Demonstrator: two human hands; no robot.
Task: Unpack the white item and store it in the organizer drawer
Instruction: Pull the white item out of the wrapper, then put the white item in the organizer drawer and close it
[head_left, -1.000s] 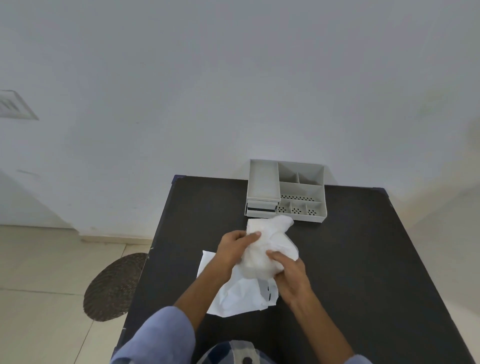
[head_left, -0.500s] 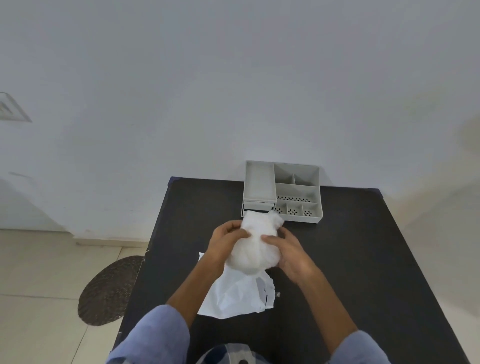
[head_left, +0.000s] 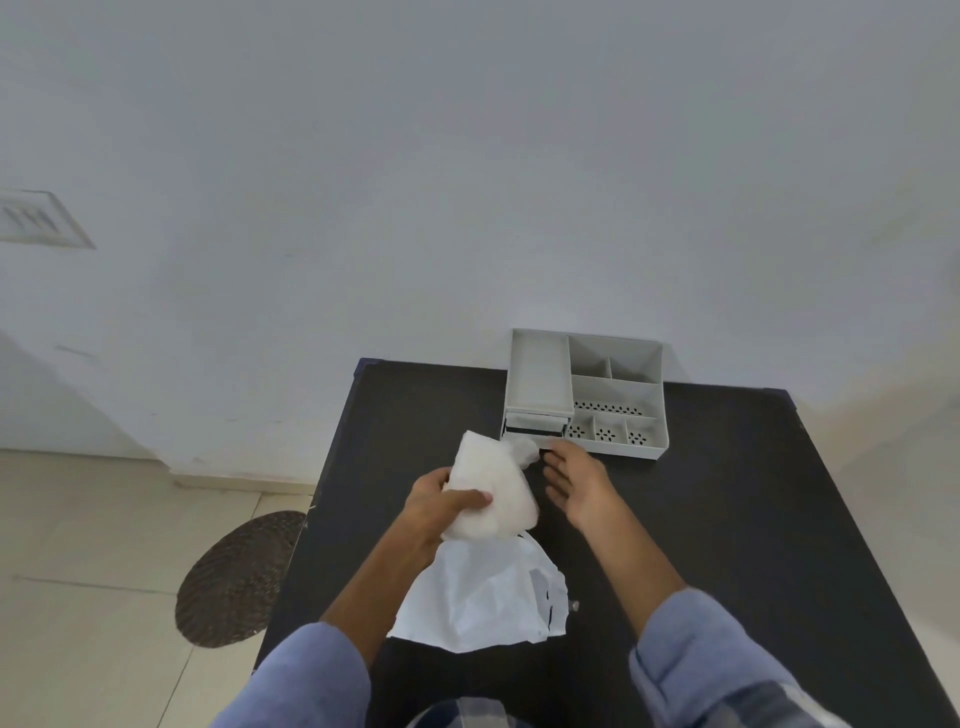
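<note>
Currently the left hand (head_left: 441, 506) grips the white item (head_left: 493, 488), a soft bundle held above the counter (head_left: 727, 519), just near of the organizer (head_left: 587, 395). The right hand (head_left: 576, 486) is released, fingers spread, holding nothing, reaching for the small drawer (head_left: 535, 428) at the organizer's near-left corner. Risks: a one-hand hold on a loose bundle may let a tail (head_left: 522, 449) droop and snag the drawer front; the drawer looks narrow, so the item likely needs compressing or it jams; pulling could slide the light organizer. Organizer compartments look empty; drawer contents hidden. The empty white wrapper (head_left: 483, 597) lies flat on the near counter.
</note>
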